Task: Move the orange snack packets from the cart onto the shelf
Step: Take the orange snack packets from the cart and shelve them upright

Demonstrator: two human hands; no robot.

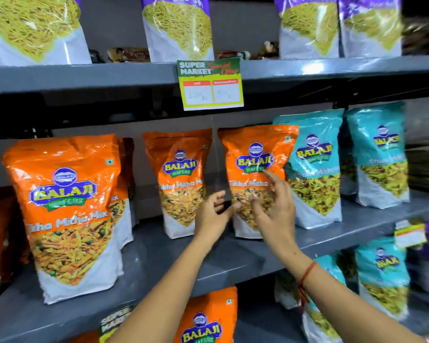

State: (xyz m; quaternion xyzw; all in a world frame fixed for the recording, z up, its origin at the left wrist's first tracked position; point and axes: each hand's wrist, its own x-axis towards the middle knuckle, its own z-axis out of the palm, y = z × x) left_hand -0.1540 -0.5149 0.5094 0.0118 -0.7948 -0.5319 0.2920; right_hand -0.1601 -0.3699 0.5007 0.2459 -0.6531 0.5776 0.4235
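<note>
Shelf: grey metal shelf [159, 253], glossy upright pouches.
Orange packet [256, 169]: crinkly foil, under price tag [209, 84].
L hand [212, 214], R hand [274, 206]: spread loose, empty, flanking the packet's base.

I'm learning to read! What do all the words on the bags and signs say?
"BALAJI WAFERS", "Tikha Mitha Mix": big orange packet at the left.
"BALAJI WAFERS", "Tikha Mitha": orange packet behind both hands, and its orange neighbour.
"BALAJI WAFERS": teal packets; the name below is too blurred.
"SUPER MARKET": price tag on the shelf edge; red script and handwritten prices unreadable.
Purple packets on the top shelf: cut off, unreadable.
</note>
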